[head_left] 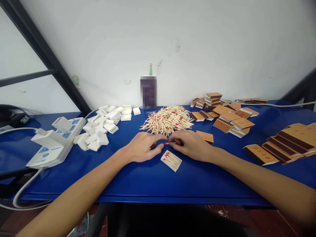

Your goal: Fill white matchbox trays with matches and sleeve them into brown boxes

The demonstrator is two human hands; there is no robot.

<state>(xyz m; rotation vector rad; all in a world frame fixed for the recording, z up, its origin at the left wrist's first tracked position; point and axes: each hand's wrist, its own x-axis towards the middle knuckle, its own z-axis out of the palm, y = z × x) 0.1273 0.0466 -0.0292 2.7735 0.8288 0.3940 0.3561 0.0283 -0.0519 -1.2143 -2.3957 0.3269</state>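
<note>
A white matchbox tray (175,169) with several red-tipped matches in it lies on the blue table just below my hands. Between the thumb and fingers of my right hand (191,143) is a match (167,143), its red head pointing left. My left hand (144,146) is beside it, thumb and index finger apart, with nothing seen between them. Right behind both hands rises a big heap of loose matches (170,119). An orange matchbox sleeve (206,136) lies partly behind my right hand.
White empty trays (98,126) are piled at the left, beside a white power strip (56,141) with plugs and cables. Orange-and-brown matchbox sleeves (223,118) are heaped at the back right, with a stack of more sleeves (291,141) nearer. A pixelated dark panel (148,92) stands against the wall.
</note>
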